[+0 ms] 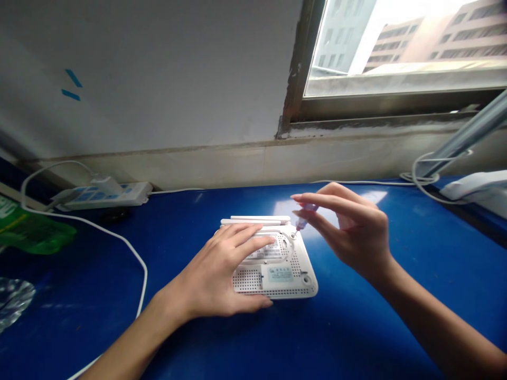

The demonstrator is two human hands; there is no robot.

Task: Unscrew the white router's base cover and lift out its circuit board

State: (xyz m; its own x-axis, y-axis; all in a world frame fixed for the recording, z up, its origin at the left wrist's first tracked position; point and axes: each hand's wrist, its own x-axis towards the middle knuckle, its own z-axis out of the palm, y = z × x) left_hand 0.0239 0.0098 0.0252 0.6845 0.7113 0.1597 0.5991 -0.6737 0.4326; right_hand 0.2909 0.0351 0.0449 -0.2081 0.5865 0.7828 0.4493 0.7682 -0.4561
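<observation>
A white router [304, 258] lies upside down on the blue table, its label and vent holes facing up and its antennas [261, 219] folded along the far edge. My left hand [225, 269] holds it from the left side, the fingers spread over the label and the thumb along the near edge. Between the thumb and fingers of my right hand [352, 227] is a small screwdriver [306, 217] with a translucent purplish handle. Its tip points down at the round screw hole [293, 236] in the router's far right corner. Another round hole [306, 279] shows at the near right corner.
At the back left lies a white power strip [111, 196] with a plug in it, and a white cable [134, 250] trails forward. A green bottle [39, 232] and crinkled clear plastic [15, 301] are at far left. A metal pole [467, 132] stands at right, below the window.
</observation>
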